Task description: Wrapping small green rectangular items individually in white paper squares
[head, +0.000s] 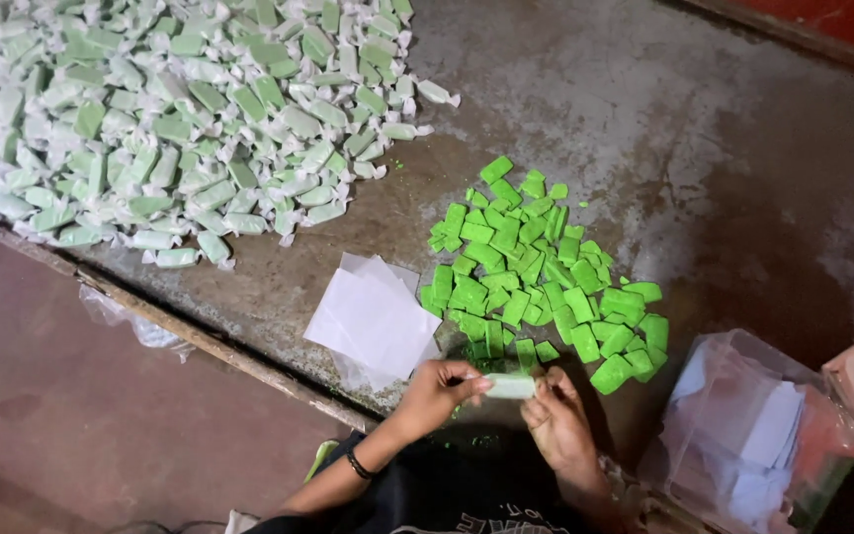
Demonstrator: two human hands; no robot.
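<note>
Now both hands meet near the edge: left hand [434,393] and right hand [557,420] pinch a half-wrapped green piece [510,386] between closed fingertips. Wrapping looks underway; twisting the paper ends seems next. Bare green pieces [536,272] lie just beyond, paper sheets [373,321] left, wrapped pile [170,119] far left.
</note>
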